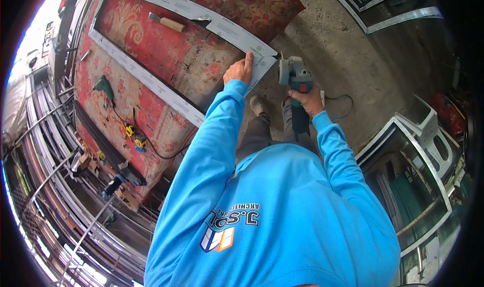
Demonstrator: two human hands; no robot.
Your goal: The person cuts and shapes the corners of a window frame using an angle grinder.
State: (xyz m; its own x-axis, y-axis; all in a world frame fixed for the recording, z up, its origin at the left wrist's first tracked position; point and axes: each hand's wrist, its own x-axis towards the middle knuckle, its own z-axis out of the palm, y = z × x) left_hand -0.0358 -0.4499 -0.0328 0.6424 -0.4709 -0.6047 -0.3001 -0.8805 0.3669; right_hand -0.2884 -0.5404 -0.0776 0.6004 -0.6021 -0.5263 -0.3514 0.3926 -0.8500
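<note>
My left hand [239, 70] grips the near corner of a metal window frame [229, 30] covered in printed white protective film. One digit lies along the film; the other fingers are partly hidden. My right hand [311, 100] is wrapped around the green body of an angle grinder [297, 75]. The grinder is upright just right of the frame's mitred corner, with a small gap between them. The frame rests on a table with a worn red floral cover [166, 60], and its corner juts past the table edge.
On the table lie a wooden-handled hammer [169, 22], a green drill [103, 87] and a yellow tape measure [135, 136]. A cord [345, 100] trails over the concrete floor. Metal profiles [45, 151] fill racks at left. A white plastic chair [428, 131] and glazed frame [443, 196] stand at right.
</note>
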